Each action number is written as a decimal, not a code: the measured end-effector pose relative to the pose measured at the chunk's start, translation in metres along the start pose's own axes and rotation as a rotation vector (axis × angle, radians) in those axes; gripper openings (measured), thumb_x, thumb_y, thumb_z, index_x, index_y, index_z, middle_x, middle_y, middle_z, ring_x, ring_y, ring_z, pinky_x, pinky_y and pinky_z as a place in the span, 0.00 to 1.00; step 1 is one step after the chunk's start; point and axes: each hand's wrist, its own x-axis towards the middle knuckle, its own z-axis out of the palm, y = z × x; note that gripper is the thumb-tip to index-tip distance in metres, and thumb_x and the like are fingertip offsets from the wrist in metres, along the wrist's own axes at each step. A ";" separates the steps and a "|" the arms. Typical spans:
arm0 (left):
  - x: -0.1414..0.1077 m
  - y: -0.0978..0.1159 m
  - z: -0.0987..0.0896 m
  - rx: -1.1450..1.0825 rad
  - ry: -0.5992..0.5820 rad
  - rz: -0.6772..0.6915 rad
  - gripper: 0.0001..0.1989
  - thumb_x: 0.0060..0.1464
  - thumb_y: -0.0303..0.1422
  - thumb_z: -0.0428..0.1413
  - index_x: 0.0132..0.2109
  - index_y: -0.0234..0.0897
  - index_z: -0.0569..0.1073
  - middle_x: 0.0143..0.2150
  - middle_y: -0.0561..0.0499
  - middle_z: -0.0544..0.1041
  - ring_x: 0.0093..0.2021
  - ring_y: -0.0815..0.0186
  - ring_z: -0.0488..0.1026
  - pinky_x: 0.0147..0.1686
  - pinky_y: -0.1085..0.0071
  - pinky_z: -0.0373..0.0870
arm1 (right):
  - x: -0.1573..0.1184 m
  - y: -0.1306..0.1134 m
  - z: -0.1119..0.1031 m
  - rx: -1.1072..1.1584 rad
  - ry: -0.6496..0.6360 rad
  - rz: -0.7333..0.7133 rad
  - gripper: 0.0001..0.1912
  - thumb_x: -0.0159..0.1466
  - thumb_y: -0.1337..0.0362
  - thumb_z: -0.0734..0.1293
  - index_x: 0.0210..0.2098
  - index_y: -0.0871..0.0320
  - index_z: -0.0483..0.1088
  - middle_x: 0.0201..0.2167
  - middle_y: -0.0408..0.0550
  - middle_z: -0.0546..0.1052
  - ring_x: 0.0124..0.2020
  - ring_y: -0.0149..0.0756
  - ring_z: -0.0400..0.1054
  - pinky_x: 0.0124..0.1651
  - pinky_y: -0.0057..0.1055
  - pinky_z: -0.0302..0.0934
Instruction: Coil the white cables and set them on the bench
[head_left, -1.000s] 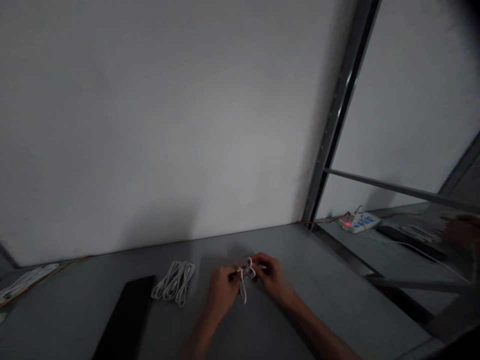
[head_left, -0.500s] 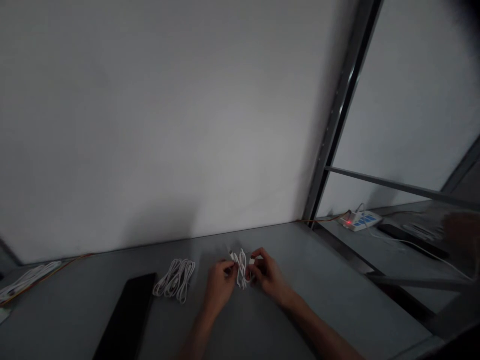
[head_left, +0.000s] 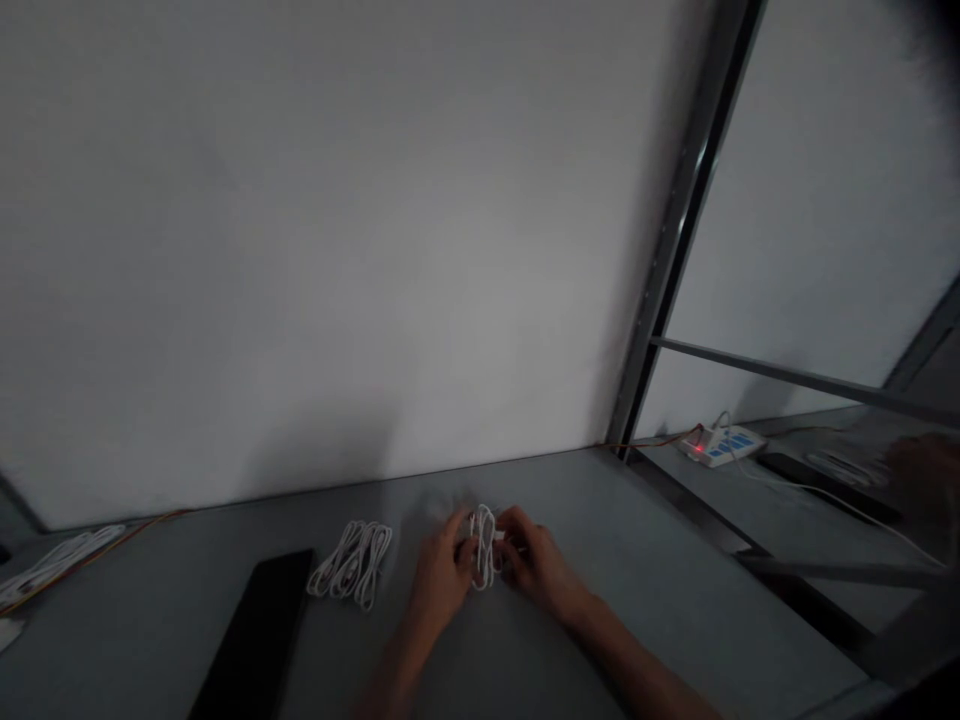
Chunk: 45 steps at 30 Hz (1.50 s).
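Note:
A small coiled white cable (head_left: 485,548) is held upright between my two hands, just above the grey tabletop (head_left: 517,650). My left hand (head_left: 444,563) pinches its left side with thumb and fingers. On the other side my right hand (head_left: 534,560) grips a pale connector end (head_left: 499,535) of the cable. Fingers partly hide both ends of the coil. To the left of my left hand lie several more coiled white cables (head_left: 351,565) in a row. Beside them is a long flat black object (head_left: 255,630).
More white cables (head_left: 64,560) lie at the far left along a thin coloured wire (head_left: 161,515). A metal frame post (head_left: 679,240) rises at the right. Beyond it are a white power strip (head_left: 720,445) with a red light, another black object (head_left: 825,487) and a co-worker's blurred hand (head_left: 926,470).
My left fingers have shifted up and around the coil's left side, covering the connector that stuck out there. My right fingers have closed in nearer to the coil.

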 end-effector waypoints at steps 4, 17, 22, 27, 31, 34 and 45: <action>0.003 -0.003 -0.003 0.010 -0.043 0.031 0.15 0.56 0.33 0.47 0.41 0.34 0.77 0.24 0.50 0.77 0.22 0.65 0.73 0.25 0.72 0.63 | 0.002 0.001 0.000 -0.009 0.031 0.022 0.07 0.61 0.65 0.62 0.40 0.57 0.63 0.28 0.44 0.73 0.26 0.32 0.68 0.27 0.24 0.61; 0.004 -0.001 -0.010 0.175 0.070 0.132 0.12 0.53 0.27 0.49 0.27 0.35 0.75 0.24 0.53 0.72 0.28 0.68 0.68 0.29 0.75 0.59 | 0.001 -0.004 -0.004 -0.196 -0.018 -0.076 0.08 0.62 0.68 0.60 0.30 0.61 0.70 0.20 0.40 0.68 0.21 0.26 0.57 0.26 0.23 0.50; 0.002 0.001 -0.011 0.132 -0.016 0.175 0.13 0.54 0.28 0.48 0.25 0.35 0.72 0.23 0.53 0.71 0.27 0.68 0.66 0.27 0.74 0.57 | 0.002 -0.001 -0.003 -0.112 -0.029 -0.029 0.08 0.62 0.67 0.59 0.31 0.60 0.69 0.19 0.41 0.69 0.19 0.27 0.58 0.24 0.22 0.52; 0.004 -0.001 -0.010 0.108 -0.038 0.191 0.15 0.56 0.33 0.47 0.27 0.35 0.73 0.23 0.51 0.72 0.26 0.67 0.66 0.28 0.73 0.57 | 0.003 0.001 -0.001 -0.069 -0.038 -0.009 0.07 0.61 0.67 0.60 0.31 0.59 0.70 0.21 0.42 0.72 0.21 0.29 0.62 0.25 0.23 0.55; 0.005 -0.007 -0.008 0.105 -0.046 0.211 0.14 0.56 0.33 0.47 0.27 0.35 0.72 0.24 0.51 0.72 0.26 0.67 0.67 0.29 0.73 0.57 | 0.003 -0.001 0.000 -0.062 -0.042 -0.002 0.06 0.60 0.68 0.60 0.31 0.59 0.70 0.21 0.43 0.74 0.21 0.29 0.64 0.27 0.24 0.57; 0.005 -0.008 -0.008 0.082 -0.054 0.217 0.13 0.56 0.32 0.46 0.27 0.35 0.72 0.24 0.51 0.72 0.27 0.66 0.67 0.29 0.73 0.58 | 0.003 0.000 0.000 -0.045 -0.034 0.020 0.06 0.59 0.69 0.60 0.29 0.59 0.69 0.20 0.43 0.73 0.21 0.29 0.64 0.26 0.24 0.58; 0.006 -0.012 -0.007 0.072 -0.043 0.191 0.12 0.54 0.33 0.48 0.28 0.36 0.74 0.27 0.50 0.74 0.29 0.65 0.69 0.33 0.72 0.62 | 0.003 0.007 0.005 0.035 -0.023 0.021 0.07 0.59 0.69 0.60 0.30 0.59 0.69 0.21 0.43 0.73 0.22 0.30 0.67 0.27 0.24 0.60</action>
